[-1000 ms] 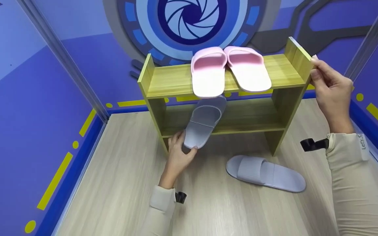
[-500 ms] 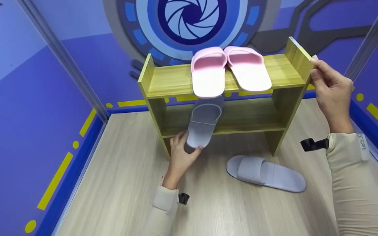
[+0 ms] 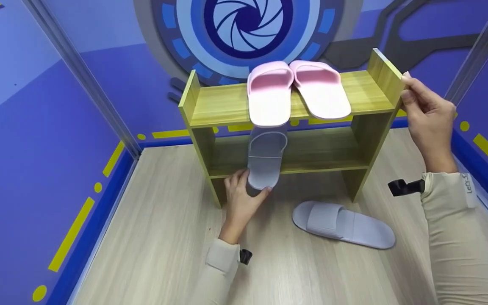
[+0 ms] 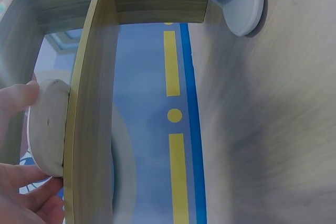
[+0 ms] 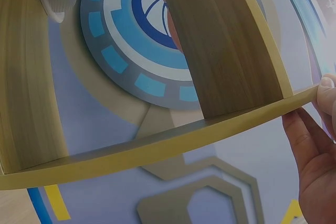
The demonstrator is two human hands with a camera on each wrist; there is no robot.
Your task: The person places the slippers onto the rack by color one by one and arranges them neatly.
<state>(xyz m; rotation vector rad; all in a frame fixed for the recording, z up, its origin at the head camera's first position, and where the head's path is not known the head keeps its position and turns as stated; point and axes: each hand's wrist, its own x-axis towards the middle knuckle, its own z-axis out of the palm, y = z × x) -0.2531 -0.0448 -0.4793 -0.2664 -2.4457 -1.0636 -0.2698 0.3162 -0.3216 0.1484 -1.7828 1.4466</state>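
The person's left grip [image 3: 242, 199] is closed around the heel of a grey slipper [image 3: 265, 163], fingers along its left side and thumb on its right. That slipper reaches straight ahead of the left grip onto the lower shelf [image 3: 324, 148] of a small wooden rack [image 3: 219, 101], toe inward, heel jutting past the front edge; from the left wrist I see its sole against that edge, though I can't tell if the shelf bears its full weight.

Off to the right, and higher, the right grip [image 3: 428, 114] pinches the front edge of the rack's right side panel near its top, thumb and fingertips together on the wood.

A pair of pink slippers sits above and beyond the left grip on the top shelf, heels toward the person: the left pink slipper [image 3: 269, 95] directly over the grey one, the right pink slipper [image 3: 322, 91] angled, their toe ends touching.

The other grey slipper [image 3: 373, 231] lies on the floor [image 3: 163, 237], to the right of the left grip and below the right one, its toe pointing leftward.
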